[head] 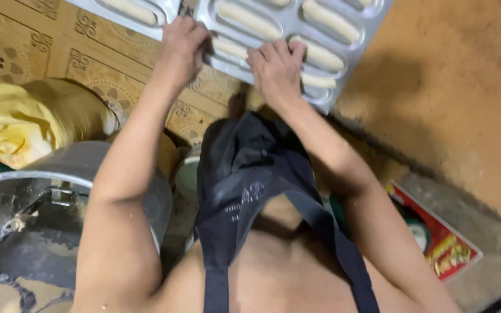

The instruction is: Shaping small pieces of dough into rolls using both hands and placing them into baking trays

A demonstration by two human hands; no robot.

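Note:
A grey metal baking tray (349, 40) with long grooves holds several pale dough sticks (249, 19). My left hand (182, 47) grips the tray's near left corner, fingers curled over the edge. My right hand (276, 68) rests on the tray's near edge, fingers closed over a groove and touching a dough stick. A second similar tray (124, 13) lies to the left, partly cut off by the top of the view. A dark apron (250, 174) hangs from my chest below the hands.
Patterned tan floor tiles (94, 69) lie under the trays. A yellow cloth (13, 122) and a large metal drum (59, 191) are at the left. An orange-brown wall (465, 104) rises at the right, with a red printed box (442, 237) at its foot.

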